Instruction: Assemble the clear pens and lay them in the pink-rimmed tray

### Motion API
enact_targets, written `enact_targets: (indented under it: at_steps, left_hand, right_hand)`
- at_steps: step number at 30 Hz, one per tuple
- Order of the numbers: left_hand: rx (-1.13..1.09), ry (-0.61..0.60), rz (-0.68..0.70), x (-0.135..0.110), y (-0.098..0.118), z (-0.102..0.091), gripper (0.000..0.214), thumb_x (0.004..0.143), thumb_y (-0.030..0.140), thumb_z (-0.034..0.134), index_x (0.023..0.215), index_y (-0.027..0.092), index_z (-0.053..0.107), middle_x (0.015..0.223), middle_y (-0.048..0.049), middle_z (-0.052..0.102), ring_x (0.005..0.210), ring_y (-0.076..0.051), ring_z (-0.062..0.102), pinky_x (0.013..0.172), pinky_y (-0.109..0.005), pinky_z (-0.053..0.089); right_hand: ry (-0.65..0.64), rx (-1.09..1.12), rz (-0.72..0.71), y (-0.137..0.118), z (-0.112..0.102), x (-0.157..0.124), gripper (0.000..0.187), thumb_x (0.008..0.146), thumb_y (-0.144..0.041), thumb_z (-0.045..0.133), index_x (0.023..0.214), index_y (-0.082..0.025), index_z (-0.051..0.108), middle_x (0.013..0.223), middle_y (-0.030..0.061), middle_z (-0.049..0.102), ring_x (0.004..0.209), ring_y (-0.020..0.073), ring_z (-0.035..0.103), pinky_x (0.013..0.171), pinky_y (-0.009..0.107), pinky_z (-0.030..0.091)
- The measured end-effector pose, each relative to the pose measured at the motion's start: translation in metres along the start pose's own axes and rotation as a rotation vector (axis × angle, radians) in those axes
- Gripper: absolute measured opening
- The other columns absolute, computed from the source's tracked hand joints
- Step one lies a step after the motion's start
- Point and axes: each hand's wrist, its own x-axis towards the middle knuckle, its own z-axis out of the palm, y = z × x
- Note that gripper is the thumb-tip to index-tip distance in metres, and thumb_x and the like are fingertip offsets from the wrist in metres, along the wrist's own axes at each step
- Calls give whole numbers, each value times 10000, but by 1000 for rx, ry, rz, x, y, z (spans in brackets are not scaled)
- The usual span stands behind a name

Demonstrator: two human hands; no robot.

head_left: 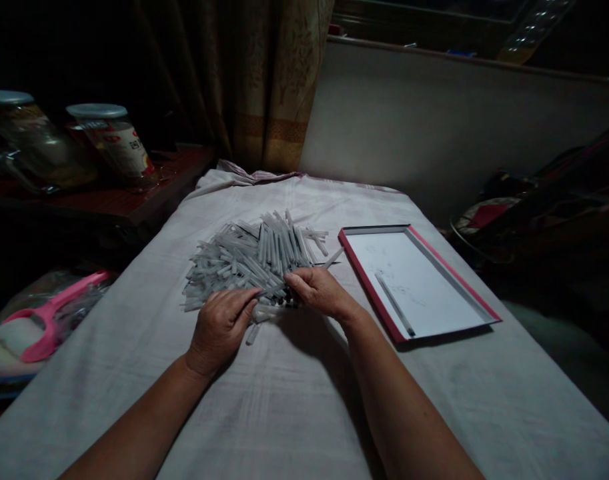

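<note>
My left hand (pixel 221 328) is closed, its thumb and fingers pinching one end of a translucent grey pen barrel (pixel 271 291). At the other end my right hand (pixel 316 291) is closed too, thumb on top, so the barrel spans the gap between both hands. Just beyond them spreads a heap of similar pen barrels (pixel 224 257), some bundled upright-slanted at its right side. A light tube (pixel 334 257) and a thin dark tip show past my right hand; whether it holds them is unclear. To the right, a shallow red-edged box lid (pixel 371 290) contains one pen (pixel 395 303).
A white cloth (pixel 274 413) covers the table. On a dark red side table (pixel 149 200) at left stand a lidded jar (pixel 127 147) and a glass jug (pixel 44 150). A pink handle (pixel 49 320) lies low at left. Behind hangs a curtain (pixel 284 80) beside a pale wall (pixel 409 107).
</note>
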Motion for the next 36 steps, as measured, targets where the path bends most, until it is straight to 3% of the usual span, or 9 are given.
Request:
enact_targets:
  at_steps: [7,13,18,23,25,28,30,33,36]
  left_hand:
    - [-36,-44,48,-2,4,4,209,973,256,523,1106,197,674,952,-61,762,863,-203,705,773,-328,504]
    - [-61,-92,95,-4,9,4,210,970,254,518,1094,191,676,943,-64,762,848,-200,705,756,-331,504]
    - [-56,-100,142,-7,16,4,213,974,241,507,1118,201,659,983,-67,765,884,-202,709,768,-338,493]
    - [-84,-162,151,-10,27,7,225,970,243,500,1129,211,656,996,-68,757,898,-202,702,776,-346,499]
    - [-78,-184,142,-14,30,5,243,964,260,508,1163,218,640,1030,-74,741,941,-211,685,817,-359,505]
    - [35,-130,55,-23,26,-4,270,937,313,555,1173,196,616,1118,-112,690,1050,-264,630,914,-420,488]
    - [138,-103,-27,-30,20,-12,231,911,341,588,1080,188,628,1141,-137,659,1079,-302,598,922,-458,477]
    - [225,-151,-92,-38,16,-20,180,872,373,636,919,200,631,1159,-146,636,1085,-333,574,912,-494,464]
    - [265,-196,-105,-40,21,-20,180,849,383,661,876,207,637,1178,-143,630,1100,-342,558,922,-511,448]
  right_hand:
    - [125,38,8,4,10,-29,503,948,-512,370,579,-198,510,539,-20,513,525,118,483,547,237,346]
    - [159,38,-1,1,13,-54,461,952,-468,406,598,-200,528,563,-11,541,571,130,517,603,248,384]
    - [284,261,97,11,31,-66,541,930,-582,398,544,-212,484,497,-17,484,506,128,479,515,245,378]
    - [321,490,153,12,48,-80,360,820,-536,589,958,-207,636,689,-15,631,496,112,511,485,234,410]
    - [336,527,166,9,50,-85,341,766,-492,650,945,-203,655,690,-9,640,514,116,519,479,230,403]
    - [437,561,224,7,45,-91,309,712,-483,687,802,-188,663,637,0,631,496,112,490,458,231,375]
    - [522,626,285,9,37,-94,342,666,-501,715,781,-184,657,616,0,625,472,106,464,431,228,344]
    - [613,747,348,13,25,-97,389,590,-510,758,763,-180,647,600,-6,606,468,98,446,403,206,285]
    - [650,820,372,15,20,-98,393,551,-484,783,752,-181,635,594,-15,588,488,96,458,405,189,271]
